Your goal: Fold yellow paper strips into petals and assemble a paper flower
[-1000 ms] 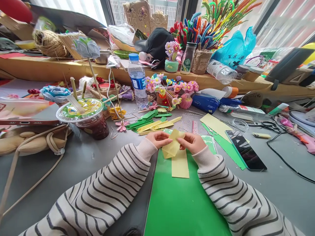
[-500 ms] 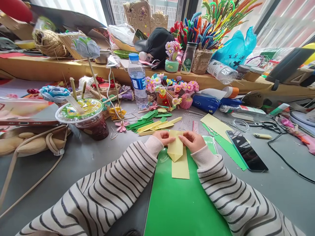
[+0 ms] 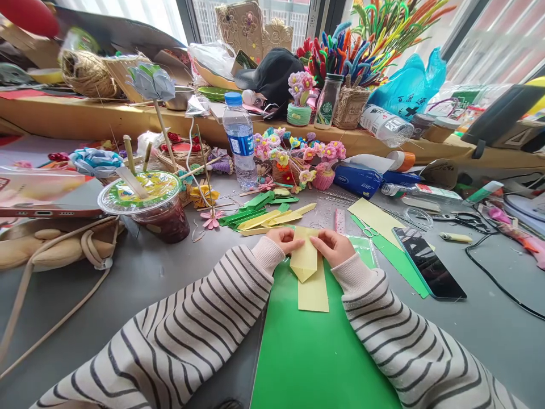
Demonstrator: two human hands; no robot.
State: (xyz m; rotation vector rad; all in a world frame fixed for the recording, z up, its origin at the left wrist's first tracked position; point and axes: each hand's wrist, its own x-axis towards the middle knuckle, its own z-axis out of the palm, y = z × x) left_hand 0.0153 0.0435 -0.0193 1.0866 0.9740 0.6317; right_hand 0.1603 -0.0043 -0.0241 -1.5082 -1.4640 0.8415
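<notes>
A small piece of pale yellow paper (image 3: 305, 260), its near end folded to a point, is held up between my two hands. My left hand (image 3: 286, 240) pinches its left edge, and my right hand (image 3: 332, 246) pinches the right edge near the top. Beneath it a flat yellow paper strip (image 3: 314, 295) lies on a green mat (image 3: 319, 352). Just beyond my hands are folded yellow paper pieces (image 3: 276, 218) and folded green paper pieces (image 3: 247, 211). The far edge of the held paper is partly covered by my fingers.
To the right lie a phone (image 3: 428, 262), white-handled scissors (image 3: 368, 228) and a yellow paper sheet (image 3: 374, 218). A drink cup (image 3: 157, 213) stands at left. Behind are a water bottle (image 3: 240, 147) and crocheted flowers (image 3: 298, 156). Black scissors (image 3: 468, 220) lie far right.
Hardly anything differs. The whole view has shifted slightly, and my right fingers sit a touch lower on the folded paper. Both hands keep their pinch.
</notes>
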